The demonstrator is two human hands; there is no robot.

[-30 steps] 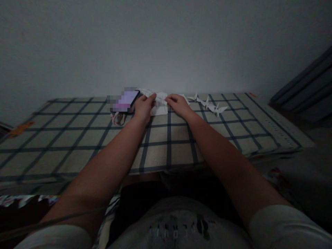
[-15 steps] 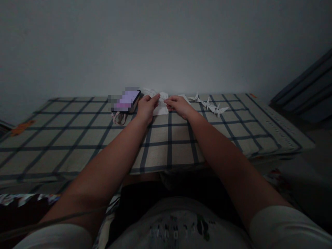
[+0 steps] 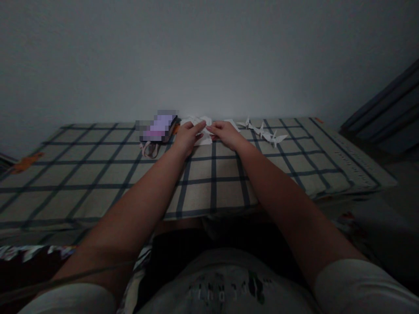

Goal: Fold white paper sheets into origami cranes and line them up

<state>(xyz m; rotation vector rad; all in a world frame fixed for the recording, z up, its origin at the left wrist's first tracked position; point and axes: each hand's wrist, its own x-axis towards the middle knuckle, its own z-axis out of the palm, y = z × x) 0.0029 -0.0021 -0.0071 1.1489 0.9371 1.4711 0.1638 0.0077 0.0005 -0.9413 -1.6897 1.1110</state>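
Both my arms reach forward over a checked cloth (image 3: 98, 174) in dim light. My left hand (image 3: 186, 136) and my right hand (image 3: 226, 132) meet fingertip to fingertip on a white piece of paper (image 3: 205, 138) near the wall. The fingers of each hand are pinched on the paper's top edge. More crumpled white paper (image 3: 196, 120) lies just behind the hands.
A lit phone (image 3: 159, 127) lies left of my left hand, with a small looped strap (image 3: 149, 149) in front of it. Several folded white paper cranes (image 3: 265, 132) stand to the right of my right hand. A dark slanted panel (image 3: 386, 113) is at the far right.
My two hands have drawn closer together on the paper, and the paper now lies lower and flatter between them. The cranes and the phone have not moved.
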